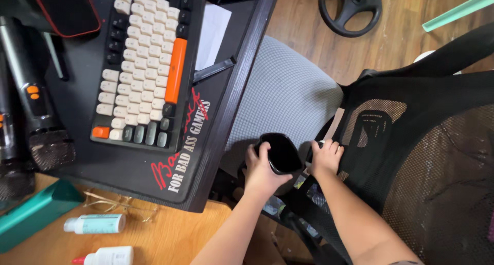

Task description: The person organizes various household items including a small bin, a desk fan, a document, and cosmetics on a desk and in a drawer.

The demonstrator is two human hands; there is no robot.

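Left hand [261, 170] is wrapped around the side of a black armrest pad [280, 152], fingers curled over its near edge, so that grip is clamped on the pad. The pad sits at the near edge of the chair's grey seat [288, 90], right where the seat meets the black frame.

Right hand [325, 158] is just beside it, on the other side of the pad, fingers bent down onto the frame next to the mesh back [411, 141]. We can't really tell if it's pinching something small or just pressing there, the fingertips hide whatever's under them.

Moving out: the seat is tucked up against the right edge of a dark desk [242, 90]. On the desk there's a black mat [134, 167] with red and white lettering at its near-right corner, and a keyboard [144, 64] with cream keys and orange accents sitting on the mat. A white sheet of paper [212, 33] lies by the desk's right edge, just past the keyboard.

Along the left edge we see two microphones [36, 111] lying down. Nearer to us, on a lighter wooden top [170, 239], are two small white bottles [95, 224], a pair of thin-framed glasses [121, 203] and a teal box [36, 211].

Over on the wood floor [303, 18], well apart from the chair, lies a black steering wheel [351, 10].
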